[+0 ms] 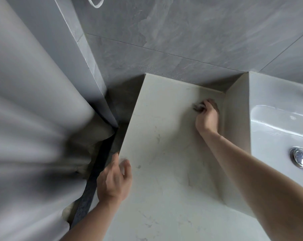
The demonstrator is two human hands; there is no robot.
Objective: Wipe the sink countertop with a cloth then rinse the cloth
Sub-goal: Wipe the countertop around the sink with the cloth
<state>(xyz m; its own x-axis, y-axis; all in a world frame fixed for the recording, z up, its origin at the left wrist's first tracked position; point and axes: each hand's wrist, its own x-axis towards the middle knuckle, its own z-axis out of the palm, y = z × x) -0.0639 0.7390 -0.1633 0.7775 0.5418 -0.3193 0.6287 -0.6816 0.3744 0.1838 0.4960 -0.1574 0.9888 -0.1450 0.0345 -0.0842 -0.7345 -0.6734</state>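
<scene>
Nearest the camera, the two forearms reach out over the countertop [164, 162], a pale marbled slab. At far left hangs a grey curtain [34, 119], blurred. The left hand [114, 181] rests at the countertop's left edge, fingers relaxed and holding nothing. Further right and far, the right hand [207, 117] grips the cloth [198, 107], a small dark wad bunched under curled fingers near the far right corner, just beside the raised step up to the sink [277, 129]. The drain plug [301, 158] shows at far right. Judged handling: the cloth is light, soft and limp, likely damp. Hold it bunched in the palm, pressing flat with the fingers. For rinsing, keep the whole wad enclosed; loose ends will trail
</scene>
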